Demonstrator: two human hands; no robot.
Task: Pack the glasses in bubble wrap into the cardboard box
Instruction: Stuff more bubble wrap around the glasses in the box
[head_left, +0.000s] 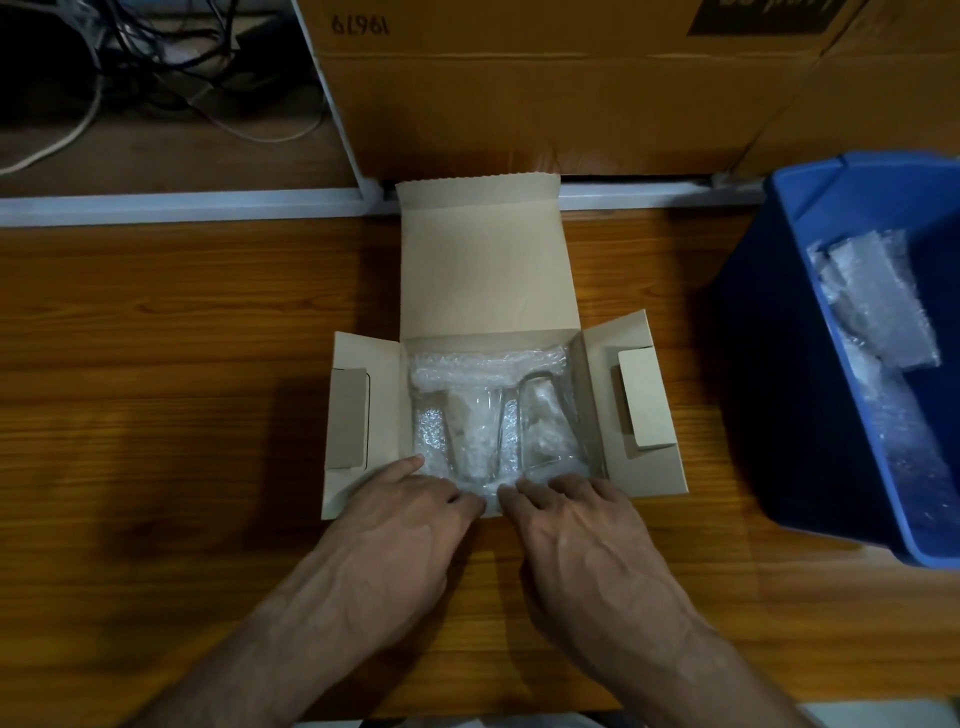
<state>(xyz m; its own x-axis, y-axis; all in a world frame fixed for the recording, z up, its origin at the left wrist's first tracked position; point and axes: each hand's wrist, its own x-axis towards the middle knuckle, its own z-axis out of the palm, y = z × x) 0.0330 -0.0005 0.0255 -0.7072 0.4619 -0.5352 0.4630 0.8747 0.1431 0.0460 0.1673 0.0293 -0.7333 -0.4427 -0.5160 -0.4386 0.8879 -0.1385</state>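
Down at the near edge of the cardboard box (488, 270), both hands working the padding. Box sitting open on the wooden table (182, 332), lid flap standing up toward twelve o'clock, side flaps splayed out at nine and three. Inside, two glasses (545, 426) lying side by side on their sides, bubble wrap (483, 364) bunched across the far end at twelve and showing beneath and between them.

Left hand (400, 525) at about seven o'clock of the box, index finger stretched onto the wrap, the other fingers curled down into the loose sheet at the near wall. Right hand (576, 519) at about five o'clock, fingertips bent over the same near fold. Pinching or merely pressing? Cannot tell for sure, fingertips half buried in plastic; looks like a light grasp on the wrap's edge by both.

Step in hand, by the look of it: tucking the near end of the wrap round the glasses already in the box. Packing well along, box not yet closed.

Next move likely calls for drawing that loose edge up and over toward twelve, gently, no downward shove on bare glass, then folding in the side flaps and lid.

Off at three o'clock, a blue bin (789, 364) holding more bubble wrap. Large cartons (519, 104) behind at twelve.
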